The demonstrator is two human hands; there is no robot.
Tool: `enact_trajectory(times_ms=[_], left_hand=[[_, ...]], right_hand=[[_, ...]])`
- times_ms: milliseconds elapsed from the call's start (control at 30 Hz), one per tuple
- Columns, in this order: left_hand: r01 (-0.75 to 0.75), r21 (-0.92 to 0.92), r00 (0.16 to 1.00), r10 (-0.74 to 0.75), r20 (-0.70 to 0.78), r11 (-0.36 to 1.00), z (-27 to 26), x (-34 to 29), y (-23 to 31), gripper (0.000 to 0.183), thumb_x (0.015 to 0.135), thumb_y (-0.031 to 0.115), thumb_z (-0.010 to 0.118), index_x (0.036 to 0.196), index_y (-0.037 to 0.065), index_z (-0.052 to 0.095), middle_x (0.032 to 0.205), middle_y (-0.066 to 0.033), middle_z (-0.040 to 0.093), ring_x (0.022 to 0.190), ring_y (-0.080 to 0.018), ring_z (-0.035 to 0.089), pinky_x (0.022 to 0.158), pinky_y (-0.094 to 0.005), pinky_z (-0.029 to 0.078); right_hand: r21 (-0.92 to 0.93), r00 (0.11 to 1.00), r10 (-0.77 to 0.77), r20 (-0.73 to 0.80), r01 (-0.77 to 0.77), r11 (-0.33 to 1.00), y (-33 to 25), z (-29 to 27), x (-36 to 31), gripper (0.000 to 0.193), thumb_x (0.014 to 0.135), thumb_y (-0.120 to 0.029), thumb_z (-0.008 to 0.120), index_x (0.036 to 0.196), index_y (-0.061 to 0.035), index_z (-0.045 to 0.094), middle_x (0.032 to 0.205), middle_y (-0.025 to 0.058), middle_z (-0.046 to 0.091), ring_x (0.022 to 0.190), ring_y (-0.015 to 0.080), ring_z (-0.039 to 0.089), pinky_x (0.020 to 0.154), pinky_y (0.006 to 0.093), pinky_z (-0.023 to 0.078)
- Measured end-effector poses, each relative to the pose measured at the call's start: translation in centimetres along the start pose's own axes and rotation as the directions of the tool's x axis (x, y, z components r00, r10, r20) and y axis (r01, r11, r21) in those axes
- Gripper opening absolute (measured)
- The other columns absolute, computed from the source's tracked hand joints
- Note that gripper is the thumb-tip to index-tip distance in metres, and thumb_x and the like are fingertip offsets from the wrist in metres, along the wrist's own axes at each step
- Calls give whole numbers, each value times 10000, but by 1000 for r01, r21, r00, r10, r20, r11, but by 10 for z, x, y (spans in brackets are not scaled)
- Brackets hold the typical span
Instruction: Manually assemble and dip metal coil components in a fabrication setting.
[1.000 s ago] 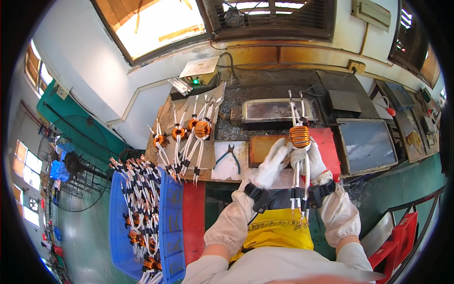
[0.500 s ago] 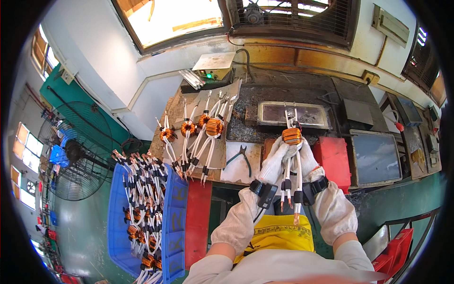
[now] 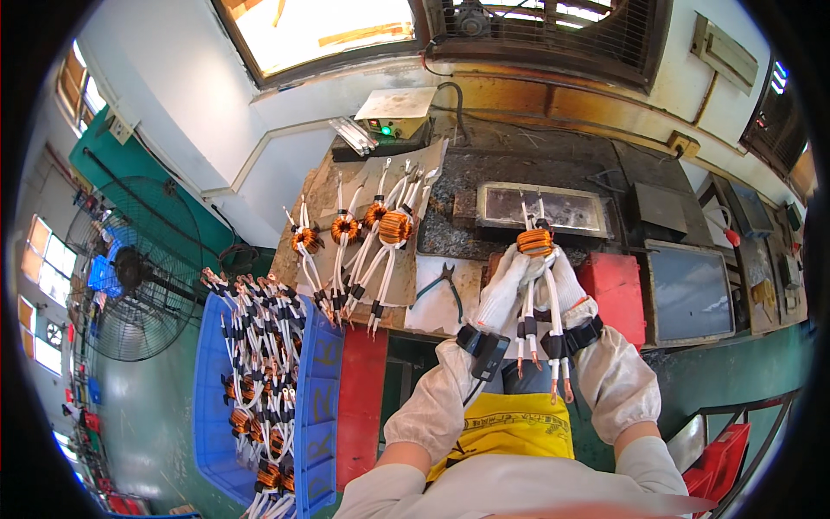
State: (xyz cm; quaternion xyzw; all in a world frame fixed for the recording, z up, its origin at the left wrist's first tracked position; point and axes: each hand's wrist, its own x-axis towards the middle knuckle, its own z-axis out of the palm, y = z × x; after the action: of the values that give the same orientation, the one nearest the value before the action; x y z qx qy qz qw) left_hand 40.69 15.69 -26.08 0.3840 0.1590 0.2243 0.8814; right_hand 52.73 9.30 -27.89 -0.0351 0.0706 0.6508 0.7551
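Note:
Between my two white-gloved hands is a copper-wound toroidal coil (image 3: 536, 243) with white sleeved leads. My left hand (image 3: 508, 275) and my right hand (image 3: 564, 278) close round its near side from left and right. Two of its leads point away, their tips over the near part of a rectangular metal pot (image 3: 543, 208) with a silvery-grey surface. The other leads, with black bands and bare copper ends, hang toward me between my wrists. Whether the far tips touch the surface cannot be told. Several similar coils (image 3: 395, 228) lie on cardboard to the left.
A blue crate (image 3: 322, 415) full of coils stands at the lower left. Pliers (image 3: 443, 290) lie on white paper left of my hands. A red box (image 3: 612, 294) and a grey framed tray (image 3: 690, 290) sit to the right. A control box (image 3: 396, 121) with a green light stands at the back.
The coil's near leads have swung slightly right and turned, with their copper ends spread apart. Both hands stay round the coil. The whole view has shifted a little.

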Motion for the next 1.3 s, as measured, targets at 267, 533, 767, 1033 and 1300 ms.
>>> enact_trajectory(times_ms=[267, 533, 767, 1033, 1300], left_hand=[[11, -2, 1000, -11, -29, 1000, 2, -10, 0, 539, 1010, 262, 471, 1453, 15, 289, 1270, -118, 571, 1112, -147, 594, 950, -270, 475], [-48, -26, 999, 47, -6, 999, 7, -37, 8, 554, 1008, 246, 478, 1454, -7, 268, 1249, -136, 578, 1085, -148, 608, 938, -266, 482], [13, -73, 999, -9, 53, 997, 9, -57, 13, 608, 1002, 288, 488, 1477, 10, 232, 1349, -115, 491, 1181, -156, 532, 1006, -265, 411], [48, -114, 998, -51, -21, 992, 1, -66, 13, 451, 996, 222, 503, 1389, 24, 406, 1131, -69, 614, 904, -128, 593, 775, -259, 473], [162, 49, 986, -163, 22, 986, -38, -40, 0, 303, 970, 387, 543, 1108, 131, 626, 903, 37, 641, 746, -72, 562, 639, -221, 440]], right_hand=[[-72, 996, -20, -82, 14, 997, 1, -2, -6, 296, 942, -299, 468, 966, -34, 597, 807, 91, 647, 647, 205, 651, 613, 340, 587], [-93, 959, -57, -279, 32, 995, 34, 41, -26, 344, 914, -383, 520, 893, -51, 606, 703, 68, 612, 492, 163, 572, 475, 290, 554], [-73, 973, -46, -227, 30, 997, 43, 39, -38, 401, 929, -420, 493, 950, -35, 603, 758, 99, 632, 528, 194, 598, 513, 316, 574], [-185, 985, -31, -169, -1, 983, 55, 32, -47, 397, 934, -506, 516, 976, -116, 574, 736, 57, 610, 520, 177, 577, 479, 320, 526], [-870, 833, -492, -254, 25, 492, 78, -14, -30, 445, 950, -553, 468, 951, -118, 563, 689, 11, 553, 529, 143, 518, 492, 289, 442]])
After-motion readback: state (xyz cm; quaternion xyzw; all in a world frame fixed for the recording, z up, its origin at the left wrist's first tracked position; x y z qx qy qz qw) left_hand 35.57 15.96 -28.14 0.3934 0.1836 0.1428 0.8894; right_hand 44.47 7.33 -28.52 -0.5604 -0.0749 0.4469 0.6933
